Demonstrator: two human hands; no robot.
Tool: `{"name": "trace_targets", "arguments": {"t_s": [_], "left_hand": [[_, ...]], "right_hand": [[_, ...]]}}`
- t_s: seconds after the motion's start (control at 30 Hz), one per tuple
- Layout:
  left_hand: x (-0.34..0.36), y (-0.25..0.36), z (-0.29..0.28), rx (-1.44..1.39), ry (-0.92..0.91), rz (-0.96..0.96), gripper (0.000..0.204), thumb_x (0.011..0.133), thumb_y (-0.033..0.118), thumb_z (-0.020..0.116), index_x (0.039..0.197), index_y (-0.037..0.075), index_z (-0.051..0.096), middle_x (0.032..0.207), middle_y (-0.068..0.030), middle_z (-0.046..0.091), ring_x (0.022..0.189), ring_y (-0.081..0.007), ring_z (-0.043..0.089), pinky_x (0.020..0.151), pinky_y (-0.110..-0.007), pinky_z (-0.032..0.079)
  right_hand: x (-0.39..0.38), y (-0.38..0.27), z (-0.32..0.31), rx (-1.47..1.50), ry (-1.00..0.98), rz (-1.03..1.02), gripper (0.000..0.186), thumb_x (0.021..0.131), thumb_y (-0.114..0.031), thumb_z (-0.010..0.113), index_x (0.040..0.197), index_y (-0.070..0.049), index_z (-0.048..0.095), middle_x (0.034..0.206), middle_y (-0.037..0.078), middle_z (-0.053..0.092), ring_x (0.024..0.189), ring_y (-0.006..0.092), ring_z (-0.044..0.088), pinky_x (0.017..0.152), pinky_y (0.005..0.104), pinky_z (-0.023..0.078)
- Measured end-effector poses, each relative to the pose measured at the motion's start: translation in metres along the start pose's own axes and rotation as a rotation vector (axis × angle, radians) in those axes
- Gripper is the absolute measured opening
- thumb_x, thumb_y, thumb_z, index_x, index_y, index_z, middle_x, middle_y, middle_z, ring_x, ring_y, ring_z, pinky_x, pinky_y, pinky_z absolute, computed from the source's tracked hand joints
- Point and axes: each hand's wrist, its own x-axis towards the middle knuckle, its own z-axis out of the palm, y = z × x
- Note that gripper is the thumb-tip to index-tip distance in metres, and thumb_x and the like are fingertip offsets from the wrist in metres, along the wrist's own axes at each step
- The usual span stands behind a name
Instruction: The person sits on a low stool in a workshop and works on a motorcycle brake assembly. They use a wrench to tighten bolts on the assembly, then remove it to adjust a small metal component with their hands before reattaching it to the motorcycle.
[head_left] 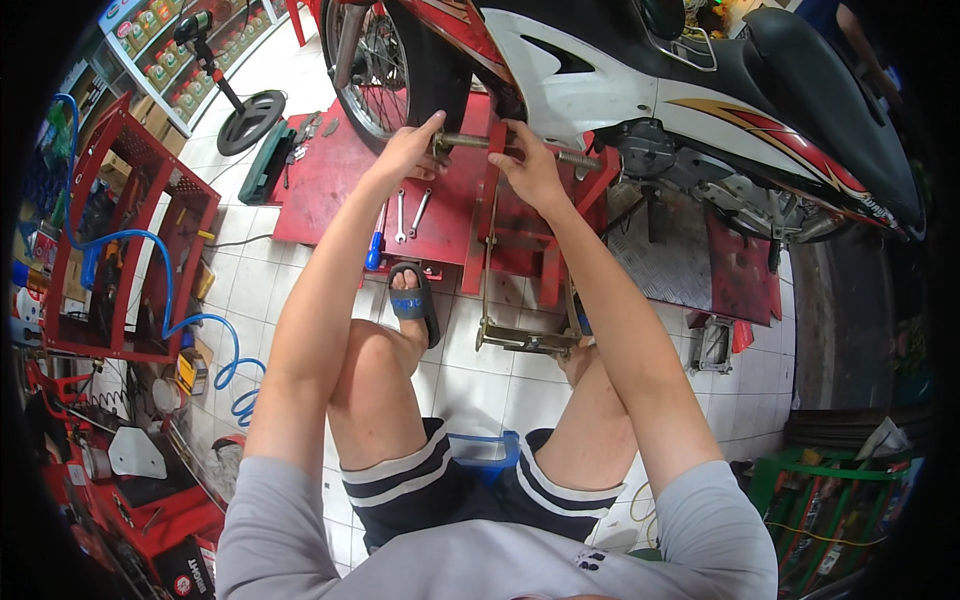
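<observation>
A long threaded metal rod (466,141) lies crosswise below the motorbike's front, passing by the upright of a red metal frame (494,185). My left hand (408,152) is closed around the rod's left end, thumb on top and fingers partly hidden beneath. At the red upright, my right hand (532,172) is closed with its thumb and fingers at the bar; exactly how it touches the rod behind is hidden. From the frame a thin metal linkage hangs down to a bracket (525,337) between my legs. The white, red and black motorbike (590,95) stands just beyond my hands.
Two wrenches (401,215) and a blue-handled screwdriver (374,250) lie on the red platform (320,215). A green tool case (266,165) sits at its left edge. Farther left are a red rack (130,240), a blue hose (215,320) and a round-based stand (250,122).
</observation>
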Motion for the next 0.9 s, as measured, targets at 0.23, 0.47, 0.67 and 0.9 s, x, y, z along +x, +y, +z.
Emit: {"name": "trace_targets", "arguments": {"t_s": [0.23,0.47,0.67,0.9], "left_hand": [[0.02,-0.014,-0.013,-0.379,-0.045,0.351,0.046,0.096,0.04,0.048,0.119,0.001,0.058,0.094,-0.0104,0.068,0.086,-0.0218,0.066,0.079,-0.031,0.049],[0.016,-0.016,-0.031,-0.19,-0.146,0.385,0.042,0.086,0.027,0.057,0.119,0.001,0.059,0.125,-0.014,0.059,0.106,-0.0235,0.061,0.088,-0.033,0.051],[-0.007,0.024,0.013,0.996,0.251,1.008,0.04,0.079,0.011,0.059,0.117,0.006,0.066,0.125,-0.0192,0.06,0.13,-0.0328,0.046,0.109,-0.044,0.034],[-0.004,0.052,0.036,1.548,0.1,0.595,0.022,0.074,0.013,0.068,0.095,0.007,0.072,0.099,-0.0118,0.068,0.114,-0.0279,0.056,0.1,-0.042,0.038]], "right_hand": [[0.003,0.004,0.001,0.087,-0.028,0.022,0.055,0.08,-0.01,0.075,0.129,-0.003,0.051,0.112,0.016,0.068,0.107,0.0272,0.066,0.091,0.0359,0.052],[0.002,-0.009,0.005,0.077,-0.033,0.039,0.053,0.081,-0.009,0.075,0.128,-0.003,0.051,0.111,0.015,0.068,0.106,0.0258,0.066,0.093,0.0352,0.051],[0.003,0.002,-0.005,0.097,-0.037,0.065,0.053,0.081,-0.009,0.075,0.128,-0.003,0.052,0.111,0.015,0.068,0.107,0.026,0.066,0.093,0.0355,0.051],[0.0,-0.005,0.003,0.094,-0.008,0.032,0.053,0.08,-0.009,0.075,0.128,-0.004,0.052,0.113,0.015,0.068,0.108,0.0272,0.066,0.093,0.0362,0.051]]}}
